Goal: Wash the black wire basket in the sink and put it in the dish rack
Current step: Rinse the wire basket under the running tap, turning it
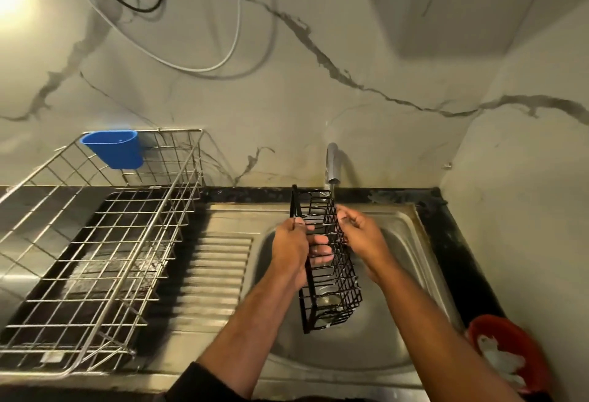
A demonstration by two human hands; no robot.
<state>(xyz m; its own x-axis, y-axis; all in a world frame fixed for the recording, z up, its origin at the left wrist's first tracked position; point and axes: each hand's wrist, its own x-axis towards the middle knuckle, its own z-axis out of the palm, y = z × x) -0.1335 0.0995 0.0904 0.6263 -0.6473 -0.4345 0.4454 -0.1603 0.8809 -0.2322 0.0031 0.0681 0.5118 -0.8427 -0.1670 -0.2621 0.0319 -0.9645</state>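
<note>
A long, narrow black wire basket (331, 293) hangs lengthwise over the steel sink (401, 242), its far end just under the tap (332, 162). My left hand (291, 247) grips its left side, fingers reaching inside through the wires. On the right side, my right hand (361, 232) pinches the rim near the top. A thin stream of water appears to fall from the tap onto the basket's far end. The steel dish rack (105, 251) stands on the counter to the left of the sink.
A blue plastic cup (113, 148) hangs on the rack's back wall. The ribbed steel drainboard (216, 271) lies between rack and sink. A red bowl (510, 354) with something white in it sits at the right front corner. Marbled wall tiles close in behind and to the right.
</note>
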